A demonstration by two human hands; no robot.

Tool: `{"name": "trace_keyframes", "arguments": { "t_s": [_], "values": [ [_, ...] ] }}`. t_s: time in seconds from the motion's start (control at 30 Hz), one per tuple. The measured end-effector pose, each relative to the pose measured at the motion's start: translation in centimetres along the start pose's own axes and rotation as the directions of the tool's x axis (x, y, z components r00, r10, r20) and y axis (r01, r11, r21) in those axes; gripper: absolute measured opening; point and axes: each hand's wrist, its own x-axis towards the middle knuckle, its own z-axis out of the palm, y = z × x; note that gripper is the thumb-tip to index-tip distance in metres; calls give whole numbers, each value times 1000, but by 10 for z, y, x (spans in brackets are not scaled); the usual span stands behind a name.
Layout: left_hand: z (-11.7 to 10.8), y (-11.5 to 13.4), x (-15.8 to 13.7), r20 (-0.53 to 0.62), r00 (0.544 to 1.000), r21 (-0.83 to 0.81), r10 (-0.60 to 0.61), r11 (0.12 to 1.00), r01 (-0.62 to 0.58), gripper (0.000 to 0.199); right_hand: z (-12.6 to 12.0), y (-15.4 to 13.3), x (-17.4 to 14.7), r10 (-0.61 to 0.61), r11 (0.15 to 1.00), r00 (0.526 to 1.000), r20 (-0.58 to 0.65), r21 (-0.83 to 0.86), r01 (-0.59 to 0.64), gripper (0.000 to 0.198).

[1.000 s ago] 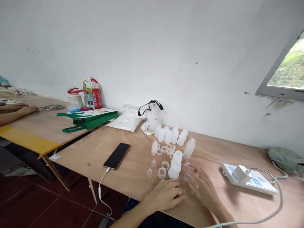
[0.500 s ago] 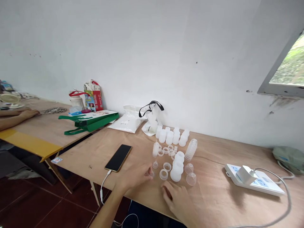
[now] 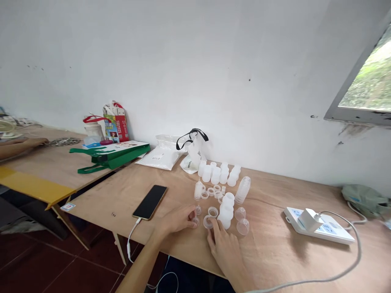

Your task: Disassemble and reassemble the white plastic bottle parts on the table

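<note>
My left hand (image 3: 181, 219) rests on the table with its fingers pinched on a small clear bottle teat (image 3: 196, 221), partly hidden by the fingertips. A second teat (image 3: 198, 209) stands just beyond. My right hand (image 3: 225, 245) reaches to the near edge of a translucent screw ring (image 3: 209, 222) lying flat, thumb and index finger apart; whether the fingertips touch it I cannot tell. Another ring (image 3: 213, 211) lies behind that one. Frosted wavy bottles (image 3: 226, 211) form a row to the right of the rings, with clear dome caps (image 3: 242, 227) beside them.
Farther back are more bottles (image 3: 215, 174), several loose rings (image 3: 211, 191), stacked teats (image 3: 198, 190) and stacked caps (image 3: 243, 189). A phone (image 3: 150, 202) on a cable lies left, a power strip (image 3: 319, 226) right. Bags (image 3: 160, 156) line the wall; another person's arm (image 3: 24, 147) rests far left.
My right hand has moved forward and its fingers have uncurled toward the near ring. The left hand stays by the teats. The whole view has shifted slightly.
</note>
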Motion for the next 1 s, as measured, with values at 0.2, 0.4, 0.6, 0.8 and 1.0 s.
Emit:
{"name": "trace_keyframes", "arguments": {
  "t_s": [0.2, 0.4, 0.6, 0.8, 1.0],
  "values": [
    [-1, 14, -2, -55, 993, -191, 101, 976, -109, 25, -5, -2, 0, 28, 976, 995, -101, 218, -6, 20],
    [9, 23, 7, 84, 976, -449, 201, 882, -143, 40, -15, -5, 2, 54, 863, 981, -187, 503, 49, 21],
    [8, 28, 9, 100, 964, -578, 245, 803, -144, 44, -3, -2, 0, 132, 734, 949, -288, 672, 102, 19],
    [6, 16, 5, 134, 955, -491, 264, 855, -167, 35, -15, -1, 5, 116, 736, 907, -405, 649, 195, 6],
    [14, 14, 0, -21, 992, -34, 121, 992, -121, 45, -25, -2, 6, 112, 767, 886, -449, 606, 210, 6]
  ]
}}
